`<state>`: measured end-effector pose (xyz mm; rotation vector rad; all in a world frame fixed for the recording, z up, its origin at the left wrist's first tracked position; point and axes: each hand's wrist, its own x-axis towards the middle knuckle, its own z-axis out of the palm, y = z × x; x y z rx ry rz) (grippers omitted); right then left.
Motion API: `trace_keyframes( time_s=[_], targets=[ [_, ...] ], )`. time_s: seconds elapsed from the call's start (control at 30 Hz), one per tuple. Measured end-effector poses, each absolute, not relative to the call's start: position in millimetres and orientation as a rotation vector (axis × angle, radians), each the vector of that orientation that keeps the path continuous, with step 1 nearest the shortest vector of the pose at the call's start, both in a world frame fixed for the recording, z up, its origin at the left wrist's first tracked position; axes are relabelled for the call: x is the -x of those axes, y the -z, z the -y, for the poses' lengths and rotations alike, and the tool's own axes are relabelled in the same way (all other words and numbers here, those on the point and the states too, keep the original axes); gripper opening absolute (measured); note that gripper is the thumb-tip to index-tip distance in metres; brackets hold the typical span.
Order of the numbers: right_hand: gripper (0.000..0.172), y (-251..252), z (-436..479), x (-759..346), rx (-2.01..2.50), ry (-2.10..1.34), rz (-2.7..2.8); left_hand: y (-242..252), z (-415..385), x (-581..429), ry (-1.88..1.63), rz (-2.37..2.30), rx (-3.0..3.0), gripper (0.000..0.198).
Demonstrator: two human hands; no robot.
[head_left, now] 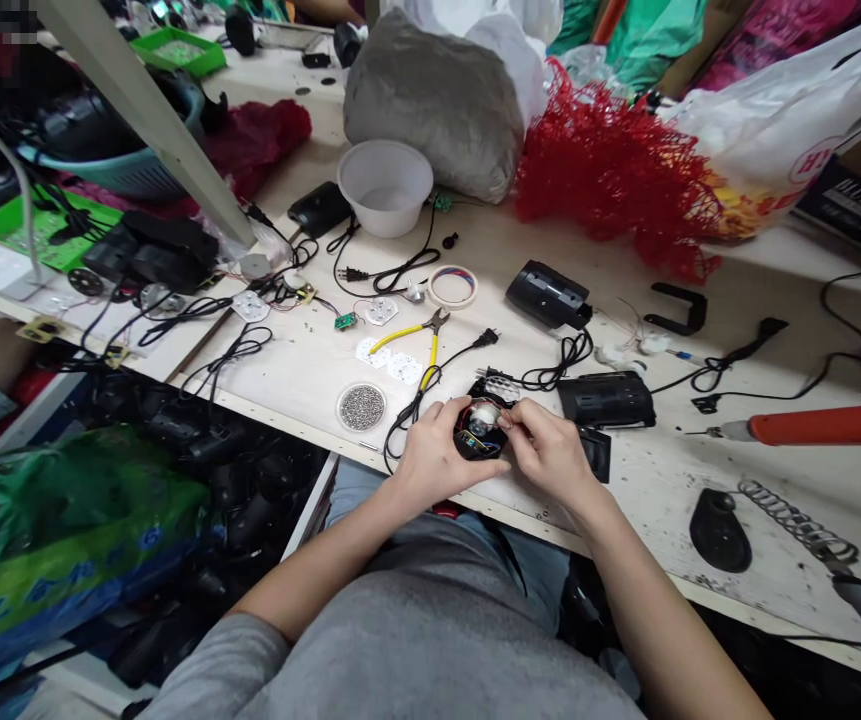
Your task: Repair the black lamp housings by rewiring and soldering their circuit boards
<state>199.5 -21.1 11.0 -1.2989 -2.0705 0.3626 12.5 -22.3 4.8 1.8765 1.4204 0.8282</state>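
Note:
Near the front edge of the bench, my left hand (436,450) wraps round a round black housing (481,448). Inside it I see a small silvery motor (484,418), thin wires and a bit of green circuit board. At the housing's right side, my right hand (550,445) has its thumb and fingertips pinched by the motor; what lies between them is too small to make out. A pair of yellow-handled pliers (430,335) lies behind the hands. To their left sits a dish of small metal screws (362,407). Black shell parts (610,400) rest just right of my right hand.
A white plastic bowl (385,190), a tape roll (452,287) and another black shell (548,295) stand farther back. Power cords (572,360) cross the bench. At right, a red-handled tool (827,425) and a soldering iron stand coil (797,515) project inward. Red netting (617,170) lies behind.

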Motion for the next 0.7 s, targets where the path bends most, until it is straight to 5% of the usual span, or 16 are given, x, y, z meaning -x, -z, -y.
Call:
trace_keyframes(
  time_s=[0.7],
  targets=[
    [0.009, 2, 20, -197, 1.314, -0.207, 1.963, -8, 17, -10, -0.862, -1.392, -1.956, 0.084]
  ],
)
